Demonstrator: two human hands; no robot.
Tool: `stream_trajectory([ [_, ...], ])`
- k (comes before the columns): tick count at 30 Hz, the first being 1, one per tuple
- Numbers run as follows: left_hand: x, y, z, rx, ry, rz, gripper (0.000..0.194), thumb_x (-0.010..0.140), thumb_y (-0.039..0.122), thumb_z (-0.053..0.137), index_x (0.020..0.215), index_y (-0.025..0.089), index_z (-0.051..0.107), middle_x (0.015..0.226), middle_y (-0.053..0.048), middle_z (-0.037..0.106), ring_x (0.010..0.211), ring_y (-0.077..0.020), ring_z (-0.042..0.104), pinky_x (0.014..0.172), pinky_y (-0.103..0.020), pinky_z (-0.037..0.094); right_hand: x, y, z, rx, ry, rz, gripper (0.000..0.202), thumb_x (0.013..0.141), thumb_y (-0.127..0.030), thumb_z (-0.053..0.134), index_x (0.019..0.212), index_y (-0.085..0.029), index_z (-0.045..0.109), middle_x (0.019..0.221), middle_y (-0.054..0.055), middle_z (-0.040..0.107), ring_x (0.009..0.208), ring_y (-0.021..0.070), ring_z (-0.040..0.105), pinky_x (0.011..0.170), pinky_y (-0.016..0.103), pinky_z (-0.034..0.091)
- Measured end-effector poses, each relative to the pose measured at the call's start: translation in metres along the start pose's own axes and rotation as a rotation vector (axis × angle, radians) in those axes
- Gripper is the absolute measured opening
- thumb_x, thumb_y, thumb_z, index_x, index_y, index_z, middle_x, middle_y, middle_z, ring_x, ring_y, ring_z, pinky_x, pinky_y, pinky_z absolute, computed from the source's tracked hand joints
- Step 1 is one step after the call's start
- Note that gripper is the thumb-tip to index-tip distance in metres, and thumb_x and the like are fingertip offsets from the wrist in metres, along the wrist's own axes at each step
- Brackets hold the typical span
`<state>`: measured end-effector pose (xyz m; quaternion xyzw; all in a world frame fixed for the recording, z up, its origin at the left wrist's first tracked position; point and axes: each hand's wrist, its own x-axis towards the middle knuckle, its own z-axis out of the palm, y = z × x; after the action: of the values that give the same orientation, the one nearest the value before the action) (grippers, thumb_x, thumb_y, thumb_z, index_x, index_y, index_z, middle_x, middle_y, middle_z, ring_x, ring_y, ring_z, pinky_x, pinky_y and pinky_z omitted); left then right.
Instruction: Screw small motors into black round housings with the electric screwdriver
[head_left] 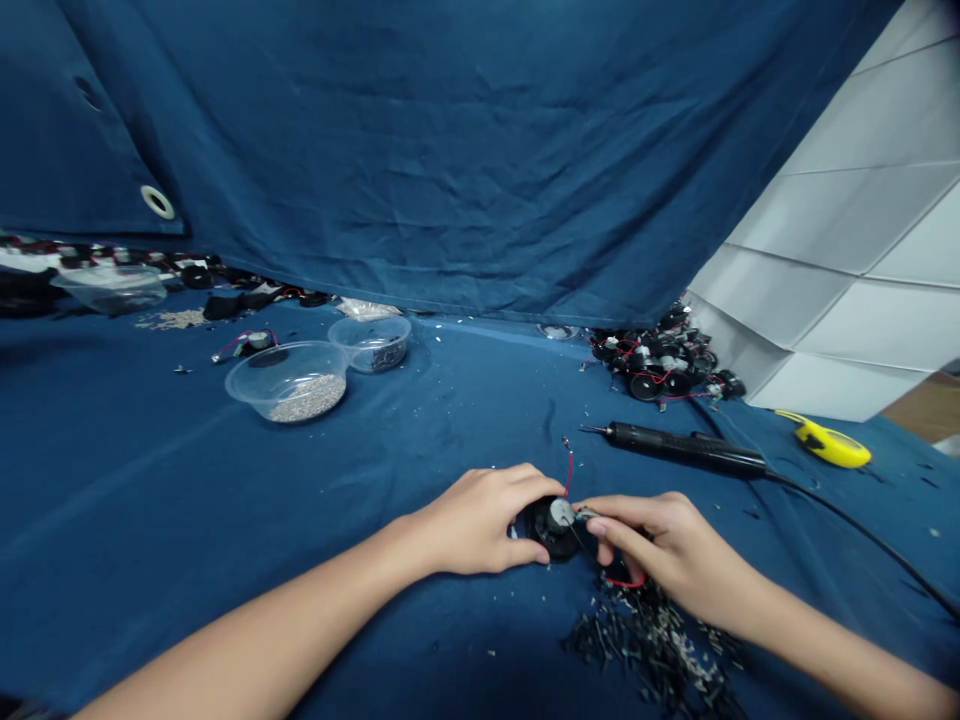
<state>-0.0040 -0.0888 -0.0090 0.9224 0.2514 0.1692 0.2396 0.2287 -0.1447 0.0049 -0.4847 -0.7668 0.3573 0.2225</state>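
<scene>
A small round black speaker part (556, 523) with a silver centre and red wires lies on the blue cloth near the table's front. My left hand (480, 520) grips its left side, fingers curled around it. My right hand (660, 545) pinches something small at the part's right edge, over the silver centre; what it pinches is too small to tell. A red wire (569, 468) rises from the part between my hands.
A black electric screwdriver (686, 447) with its cable lies behind my right hand. A heap of small dark screws (652, 640) is at the front. Two clear plastic bowls (289, 380) stand at the left, a pile of black parts (660, 365) and a yellow tool (829, 442) at the right.
</scene>
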Motion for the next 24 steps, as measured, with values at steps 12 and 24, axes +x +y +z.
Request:
stream_trajectory([
  [12,-0.0002,0.0003,-0.0006,0.007,-0.002,0.006,0.057,0.075,0.037,0.073,0.125,0.024,0.049,0.118,-0.006,0.059,0.096,-0.0226,0.062,0.075,-0.030,0.049,0.0004,0.0009,0.0023,0.125,0.009,0.131,0.043,0.093,-0.046,0.046,0.124,-0.017,0.053,0.072,0.002,0.067,0.051,0.0111,0.056,0.052,0.023,0.046],
  [24,-0.0006,-0.0002,0.0000,0.005,0.000,0.008,0.059,0.075,0.037,0.073,0.126,0.025,0.047,0.119,-0.006,0.059,0.096,-0.0228,0.062,0.075,-0.031,0.049,0.0033,-0.0042,-0.0019,-0.017,0.045,0.063,0.035,0.093,-0.043,0.046,0.112,-0.022,0.067,0.077,0.001,0.069,0.068,0.0147,0.059,0.063,0.025,0.045],
])
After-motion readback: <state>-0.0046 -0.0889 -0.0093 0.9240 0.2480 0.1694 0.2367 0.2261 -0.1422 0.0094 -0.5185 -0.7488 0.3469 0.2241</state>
